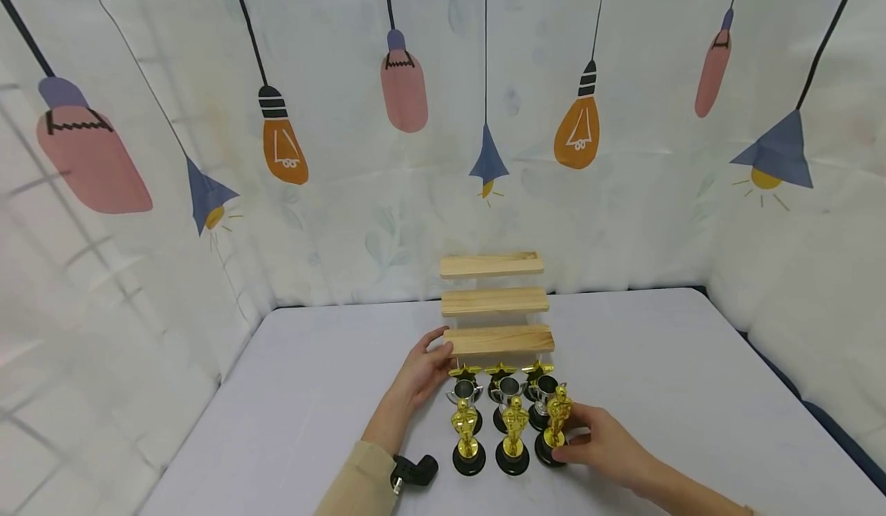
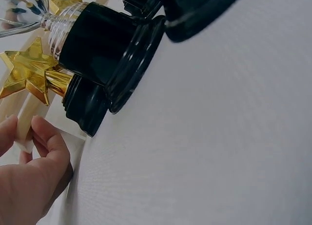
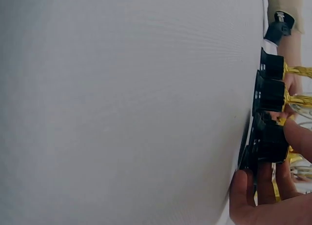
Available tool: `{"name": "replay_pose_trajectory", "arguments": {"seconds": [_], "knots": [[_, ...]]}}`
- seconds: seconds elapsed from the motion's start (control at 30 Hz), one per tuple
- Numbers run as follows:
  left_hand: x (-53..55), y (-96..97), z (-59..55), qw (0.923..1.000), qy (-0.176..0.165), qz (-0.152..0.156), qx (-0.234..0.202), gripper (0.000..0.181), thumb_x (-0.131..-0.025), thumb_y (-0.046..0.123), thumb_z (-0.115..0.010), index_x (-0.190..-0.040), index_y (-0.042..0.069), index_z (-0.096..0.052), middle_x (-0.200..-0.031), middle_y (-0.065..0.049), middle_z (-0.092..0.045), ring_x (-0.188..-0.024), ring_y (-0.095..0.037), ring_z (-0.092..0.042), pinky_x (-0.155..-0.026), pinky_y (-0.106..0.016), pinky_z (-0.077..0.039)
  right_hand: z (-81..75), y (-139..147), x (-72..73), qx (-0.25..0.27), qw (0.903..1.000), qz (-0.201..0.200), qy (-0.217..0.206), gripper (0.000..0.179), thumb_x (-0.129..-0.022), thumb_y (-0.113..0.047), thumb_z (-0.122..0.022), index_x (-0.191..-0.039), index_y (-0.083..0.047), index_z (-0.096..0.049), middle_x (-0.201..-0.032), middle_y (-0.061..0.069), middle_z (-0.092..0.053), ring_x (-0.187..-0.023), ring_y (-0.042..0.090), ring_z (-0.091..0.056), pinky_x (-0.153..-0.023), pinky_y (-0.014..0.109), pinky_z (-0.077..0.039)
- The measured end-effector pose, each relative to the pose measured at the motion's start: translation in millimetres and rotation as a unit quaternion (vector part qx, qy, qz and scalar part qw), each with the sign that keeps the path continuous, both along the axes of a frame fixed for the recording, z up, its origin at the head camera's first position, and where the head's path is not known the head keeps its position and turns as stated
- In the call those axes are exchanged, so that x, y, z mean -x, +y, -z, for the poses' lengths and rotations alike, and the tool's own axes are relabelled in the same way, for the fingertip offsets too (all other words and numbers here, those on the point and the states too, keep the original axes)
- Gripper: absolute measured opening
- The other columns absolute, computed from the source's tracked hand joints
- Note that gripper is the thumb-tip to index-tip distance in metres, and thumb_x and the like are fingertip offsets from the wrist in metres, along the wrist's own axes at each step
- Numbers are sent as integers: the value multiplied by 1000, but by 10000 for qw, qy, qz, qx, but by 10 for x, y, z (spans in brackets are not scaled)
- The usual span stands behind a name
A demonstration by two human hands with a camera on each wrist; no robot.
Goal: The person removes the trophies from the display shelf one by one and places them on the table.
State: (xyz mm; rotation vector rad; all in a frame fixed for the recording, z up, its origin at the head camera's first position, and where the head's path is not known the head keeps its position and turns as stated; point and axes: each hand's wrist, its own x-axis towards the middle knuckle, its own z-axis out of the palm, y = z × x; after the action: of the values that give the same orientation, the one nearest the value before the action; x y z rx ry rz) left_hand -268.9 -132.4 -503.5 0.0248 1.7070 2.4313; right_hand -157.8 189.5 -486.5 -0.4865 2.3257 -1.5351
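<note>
My left hand [image 1: 421, 374] pinches the left end of the lowest wooden board [image 1: 501, 341] of a three-tier display rack. The left wrist view shows thumb and fingers at that board end [image 2: 24, 130]. My right hand [image 1: 604, 443] grips the rightmost gold figure trophy [image 1: 557, 412] low down, by its black base [image 3: 272, 142], which tilts slightly. Beside it are two more gold figure trophies, the middle one [image 1: 514, 427] and the left one [image 1: 466, 427]. Behind them stand three silver cup trophies [image 1: 508, 389], then three gold star trophies [image 1: 501, 371] just before the rack.
The rack's middle board [image 1: 494, 301] and top board [image 1: 491, 265] rise behind the lowest one. Everything stands on a white-covered table [image 1: 332, 393]. A lamp-patterned curtain [image 1: 429, 208] hangs behind and along the sides. A black strap device [image 1: 415, 471] sits on the left wrist.
</note>
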Motion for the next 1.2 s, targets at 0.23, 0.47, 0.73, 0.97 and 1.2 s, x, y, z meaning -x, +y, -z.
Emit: {"name": "replay_pose_trajectory", "arguments": {"seconds": [0.23,0.47,0.73,0.97,1.2], "knots": [[-3,-3,-1,10000,-23,5,11,57,-106,5,-54,-156,-4,-28,-114,-14,-61,-91,-16,-60,-80,-29,-50,22,-19,6,-214,9996,-59,158,48,-81,-10,-87,-121,4,-64,-106,5,-67,-101,27,-62,-81,29,-55],[-9,-19,-5,10000,-24,-10,29,57,-107,5,-54,-156,-4,-27,-120,-18,-61,-95,-17,-62,-82,-31,-51,39,-32,13,-343,9987,-157,331,49,-80,-11,-87,-120,5,-64,-100,3,-65,-94,21,-60,-77,29,-55],[-30,-57,-22,9998,-36,-77,187,58,-106,7,-57,-156,-4,-29,-119,-18,-63,-93,-17,-64,-83,-31,-53,35,-31,16,-615,9952,-412,646,45,-82,-18,-88,-117,-1,-64,-97,2,-62,-90,15,-58,-73,29,-54],[-45,-90,-37,9994,-75,-150,318,58,-104,9,-61,-153,-5,-33,-118,-18,-63,-94,-17,-65,-85,-32,-54,-7,45,48,-798,9925,-612,692,46,-83,-19,-87,-119,-4,-63,-100,2,-62,-90,17,-59,-69,29,-52],[-40,-206,-79,9985,-17,-385,396,52,-106,12,-59,-149,-8,-39,-108,-10,-61,-86,-14,-63,-81,-30,-53,-97,205,97,-979,9866,-856,983,39,-85,-19,-85,-115,-8,-64,-106,2,-65,-94,18,-62,-71,30,-54]]}}
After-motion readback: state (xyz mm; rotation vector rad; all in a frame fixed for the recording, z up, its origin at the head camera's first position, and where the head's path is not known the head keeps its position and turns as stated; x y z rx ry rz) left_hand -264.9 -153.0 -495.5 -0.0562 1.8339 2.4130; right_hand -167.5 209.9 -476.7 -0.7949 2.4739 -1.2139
